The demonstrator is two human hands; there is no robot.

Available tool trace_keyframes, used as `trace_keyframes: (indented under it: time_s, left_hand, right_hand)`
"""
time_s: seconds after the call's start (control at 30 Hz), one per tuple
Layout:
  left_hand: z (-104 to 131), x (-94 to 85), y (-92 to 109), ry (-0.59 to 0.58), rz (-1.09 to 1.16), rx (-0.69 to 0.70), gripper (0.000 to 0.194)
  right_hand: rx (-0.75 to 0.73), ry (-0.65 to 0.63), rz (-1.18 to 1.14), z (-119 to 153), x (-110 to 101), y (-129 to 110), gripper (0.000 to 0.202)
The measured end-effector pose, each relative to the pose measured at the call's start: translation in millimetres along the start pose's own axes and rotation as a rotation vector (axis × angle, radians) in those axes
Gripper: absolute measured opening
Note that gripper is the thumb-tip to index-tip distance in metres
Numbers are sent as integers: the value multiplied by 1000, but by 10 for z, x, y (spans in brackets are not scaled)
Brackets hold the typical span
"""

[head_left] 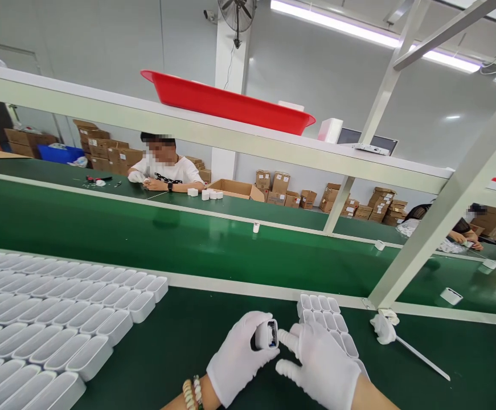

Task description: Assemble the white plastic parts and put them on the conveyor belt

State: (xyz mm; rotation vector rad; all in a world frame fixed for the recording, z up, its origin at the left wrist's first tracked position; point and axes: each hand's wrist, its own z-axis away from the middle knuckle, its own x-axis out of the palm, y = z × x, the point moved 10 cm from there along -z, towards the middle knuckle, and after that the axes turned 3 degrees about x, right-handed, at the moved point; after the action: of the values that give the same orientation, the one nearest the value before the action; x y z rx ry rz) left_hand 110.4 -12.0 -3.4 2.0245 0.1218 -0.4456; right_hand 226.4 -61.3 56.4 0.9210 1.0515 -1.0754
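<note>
In a white glove, my left hand point(240, 357) grips a small white rounded plastic housing point(263, 336) between thumb and fingers. Its open end faces right and shows dark parts inside. My right hand point(323, 365), also gloved, is just right of that end, its index fingertip close to the rim; whether it touches, I cannot tell. The thumb is apart from the fingers, and nothing shows between them. Behind the right hand, several white housings point(321, 320) stand in short rows, partly hidden by it. On the left, many longer white open-topped housings point(122, 326) are packed in rows.
A green conveyor belt point(213, 250) crosses beyond the bench, carrying scattered white pieces. A slanted post point(418, 216) rises at right, near a white cloth point(384, 330) and a thin white stick point(422, 357). Overhead, a shelf holds a red tray point(230, 105). Co-workers sit across.
</note>
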Motion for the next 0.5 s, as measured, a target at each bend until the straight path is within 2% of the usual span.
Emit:
trace_keyframes:
  time_s: [0.2, 0.33, 0.4, 0.5]
  left_hand:
    - [-12, -23, -36, 15, 21, -37, 48]
    - [-15, 8, -14, -15, 49, -29, 45]
    - [-10, 24, 11, -33, 69, -26, 44]
    - [5, 31, 2, -46, 95, -86, 48]
  right_hand:
    - [-11, -26, 28, -31, 21, -46, 39]
    - [-72, 73, 154, 10, 53, -86, 39]
    - [-204, 159, 186, 76, 156, -215, 38]
    - [-548, 222, 31, 297, 435, -588, 29]
